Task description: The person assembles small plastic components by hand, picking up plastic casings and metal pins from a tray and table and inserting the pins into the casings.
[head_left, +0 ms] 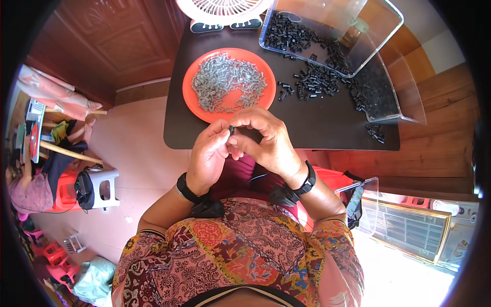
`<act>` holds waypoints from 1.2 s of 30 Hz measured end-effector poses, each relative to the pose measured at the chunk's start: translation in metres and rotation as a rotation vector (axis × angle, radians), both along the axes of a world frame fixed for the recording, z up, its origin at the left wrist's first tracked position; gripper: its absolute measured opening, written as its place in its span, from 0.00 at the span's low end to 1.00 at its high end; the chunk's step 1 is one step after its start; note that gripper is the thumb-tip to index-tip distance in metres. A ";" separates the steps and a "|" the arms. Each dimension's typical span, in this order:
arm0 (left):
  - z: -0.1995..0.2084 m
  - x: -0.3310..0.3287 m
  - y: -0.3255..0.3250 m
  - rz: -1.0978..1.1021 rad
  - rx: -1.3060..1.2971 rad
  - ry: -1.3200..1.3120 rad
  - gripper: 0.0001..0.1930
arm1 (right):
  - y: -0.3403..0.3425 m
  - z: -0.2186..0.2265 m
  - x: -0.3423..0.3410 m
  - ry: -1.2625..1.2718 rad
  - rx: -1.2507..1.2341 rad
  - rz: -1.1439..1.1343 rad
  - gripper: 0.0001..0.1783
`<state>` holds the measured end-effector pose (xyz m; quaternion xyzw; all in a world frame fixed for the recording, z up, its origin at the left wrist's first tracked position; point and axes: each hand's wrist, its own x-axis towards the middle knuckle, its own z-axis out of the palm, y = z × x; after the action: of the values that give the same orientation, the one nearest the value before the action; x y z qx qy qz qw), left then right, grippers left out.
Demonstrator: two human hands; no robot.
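My left hand and my right hand meet just in front of the table's near edge. Between their fingertips sits a small black plastic part, pinched from both sides; its finer shape is hidden by the fingers. Just beyond my hands lies a round orange-red plate, heaped with small silvery metal pieces that look like screws. To the right of the plate, many small black plastic parts are scattered on the dark table.
A clear plastic bin lies tipped at the far right, black parts spilling from it. A white fan stands at the back. Off to the left, another person sits near a grey-white stool. A wooden panel borders the right.
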<state>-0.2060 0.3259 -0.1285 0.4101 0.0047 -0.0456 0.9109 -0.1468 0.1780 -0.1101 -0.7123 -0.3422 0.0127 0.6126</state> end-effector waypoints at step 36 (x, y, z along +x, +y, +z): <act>-0.013 0.014 0.028 -0.122 0.075 -0.154 0.11 | -0.071 0.013 0.109 -0.654 -1.007 -0.293 0.05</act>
<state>-0.1916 0.3539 -0.1414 0.4456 -0.0884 -0.0691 0.8882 -0.0382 0.1074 -0.0973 -0.9207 -0.3628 -0.1305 0.0599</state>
